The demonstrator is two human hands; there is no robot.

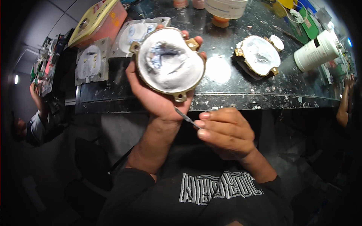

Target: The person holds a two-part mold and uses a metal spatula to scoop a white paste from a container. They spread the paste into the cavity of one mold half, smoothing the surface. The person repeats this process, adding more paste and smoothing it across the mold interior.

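My left hand (158, 101) holds up a round brass-coloured dental flask half (180, 96) above the bench's front edge, its palm beneath and fingertips showing around the far side. White plaster (175, 77) fills the flask half; a hollow with a shiny, greyish-blue patch lies in its upper middle. Below the flask, my right hand (228, 132) pinches a thin metal carving tool (183, 115) between thumb and fingers. The tool's tip points up and left toward my left wrist, apart from the plaster. The handle's rear end is hidden by my right hand.
On the dark, white-spotted bench (226, 98) stands another plaster-filled flask half (260, 56), with a white jar (316, 52) to its right. Metal mould plates (92, 62) and a pink box with a yellow lid (102, 26) are left. A white tub (226, 8) stands far back.
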